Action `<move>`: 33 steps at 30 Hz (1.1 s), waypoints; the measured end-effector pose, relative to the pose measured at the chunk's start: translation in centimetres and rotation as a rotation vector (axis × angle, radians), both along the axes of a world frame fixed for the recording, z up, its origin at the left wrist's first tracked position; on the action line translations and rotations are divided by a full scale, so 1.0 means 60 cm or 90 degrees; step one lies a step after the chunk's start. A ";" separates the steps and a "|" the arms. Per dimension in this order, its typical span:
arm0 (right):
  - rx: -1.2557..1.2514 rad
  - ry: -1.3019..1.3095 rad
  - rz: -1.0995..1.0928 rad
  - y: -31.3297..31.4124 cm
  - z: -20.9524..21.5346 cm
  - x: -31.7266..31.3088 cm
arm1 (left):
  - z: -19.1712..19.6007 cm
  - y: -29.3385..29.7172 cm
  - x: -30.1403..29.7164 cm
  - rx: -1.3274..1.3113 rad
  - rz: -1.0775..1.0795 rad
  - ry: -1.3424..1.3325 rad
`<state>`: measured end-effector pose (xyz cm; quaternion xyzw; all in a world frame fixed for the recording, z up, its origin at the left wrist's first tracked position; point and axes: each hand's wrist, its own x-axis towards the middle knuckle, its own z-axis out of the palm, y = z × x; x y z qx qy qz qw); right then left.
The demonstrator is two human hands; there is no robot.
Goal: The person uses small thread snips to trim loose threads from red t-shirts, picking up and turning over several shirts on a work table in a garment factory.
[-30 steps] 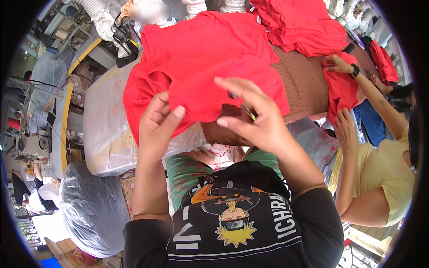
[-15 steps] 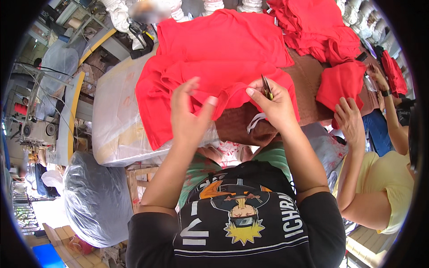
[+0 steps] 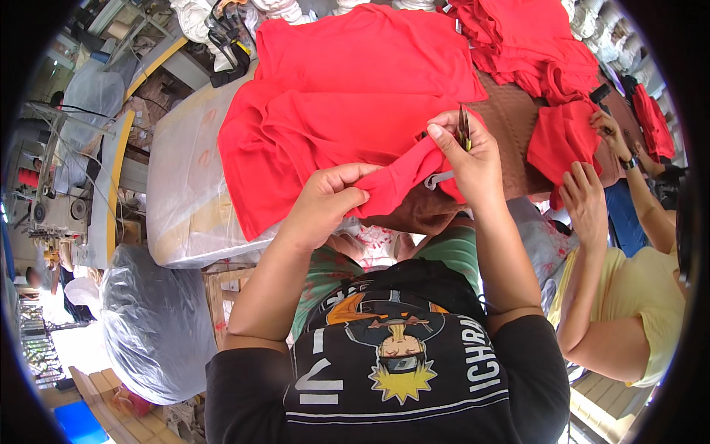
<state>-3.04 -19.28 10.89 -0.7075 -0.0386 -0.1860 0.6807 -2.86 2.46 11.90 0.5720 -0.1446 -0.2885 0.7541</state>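
A red garment (image 3: pixel 296 140) is spread over the work surface in front of me, part of it hanging toward my lap. My left hand (image 3: pixel 329 200) is closed on its edge, thumb on top. My right hand (image 3: pixel 470 152) pinches the same edge further right and also keeps a small pair of thread snips (image 3: pixel 464 129) in its palm, blades pointing up and away. Between the two hands the strip of red cloth is stretched. A white label or tape (image 3: pixel 438 179) hangs beside my right hand. Another red garment piece (image 3: pixel 384 52) lies just beyond.
A brown cloth (image 3: pixel 510 140) and a plastic-wrapped pad (image 3: pixel 185 185) cover the surface. At right, a co-worker in a yellow shirt (image 3: pixel 621 318) handles a red piece (image 3: pixel 566 137). More red garments (image 3: pixel 518 44) are heaped at the far right. A large plastic bag (image 3: pixel 151 325) stands at left.
My left hand has gone from open and off the cloth to gripping its edge. The edge is now drawn out between both hands. My right hand has moved slightly right and away.
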 end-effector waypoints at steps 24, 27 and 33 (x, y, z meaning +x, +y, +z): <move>-0.162 -0.052 0.064 0.008 0.036 -0.049 | 0.002 -0.011 -0.028 0.120 0.049 -0.162; -0.212 -0.045 0.142 0.016 0.048 -0.059 | 0.000 -0.011 -0.028 0.102 0.065 -0.151; -0.349 0.010 0.169 0.021 0.042 -0.060 | -0.004 -0.014 -0.030 0.130 0.067 -0.152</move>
